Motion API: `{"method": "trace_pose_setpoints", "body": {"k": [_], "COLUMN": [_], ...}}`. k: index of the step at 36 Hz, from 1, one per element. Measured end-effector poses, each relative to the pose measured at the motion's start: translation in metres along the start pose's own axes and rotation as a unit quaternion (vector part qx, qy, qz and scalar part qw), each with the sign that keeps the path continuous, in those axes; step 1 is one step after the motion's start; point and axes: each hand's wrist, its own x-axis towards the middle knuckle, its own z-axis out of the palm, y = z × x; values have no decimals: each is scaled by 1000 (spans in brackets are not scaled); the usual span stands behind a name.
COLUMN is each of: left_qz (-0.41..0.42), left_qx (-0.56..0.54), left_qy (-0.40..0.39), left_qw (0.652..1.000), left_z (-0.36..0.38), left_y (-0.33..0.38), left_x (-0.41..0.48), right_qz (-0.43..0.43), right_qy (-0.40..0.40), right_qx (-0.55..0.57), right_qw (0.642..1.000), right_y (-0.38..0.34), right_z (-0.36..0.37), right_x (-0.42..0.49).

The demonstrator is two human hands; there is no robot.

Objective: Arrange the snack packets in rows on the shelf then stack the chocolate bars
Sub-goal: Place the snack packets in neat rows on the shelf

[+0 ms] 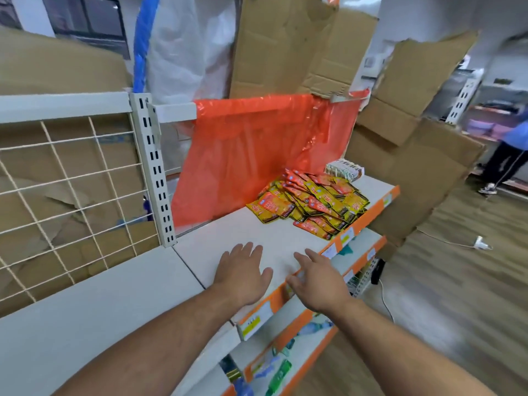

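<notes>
Both hands, left (243,274) and right (320,284), outstretched, fingers straight, empty.

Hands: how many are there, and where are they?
2. The bare left hand is spread open over the white metal shelf; the bare right hand reaches over its orange front edge. The far-right person may have hidden hands.

Print on snack packets (308,201) blurred, unreadable.

Packets (311,200) overlap in a heap, lower ones mostly covered, print too blurred to read; bars (344,170) behind too blurred to count; goods (281,370) on lower shelves (367,238) smear into colour; person (511,155) at right cut by the edge.
</notes>
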Motion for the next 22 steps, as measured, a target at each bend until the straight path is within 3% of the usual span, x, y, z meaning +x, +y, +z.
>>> {"method": "trace_pose_setpoints", "body": {"k": [11,22], "left_qz": [53,27], "left_qx": [-11,-63], "left_qy": [7,43], "left_qw": [999,997], "left_z": [-2,-4], "left_y": [10,33], "left_x": [79,160], "right_qz": [35,-17], "right_qy": [22,89], "right_qx": [6,14], "right_qw": [999,996], "right_y": [24,60], "right_z": [-12,-34], "right_x": [61,148]}}
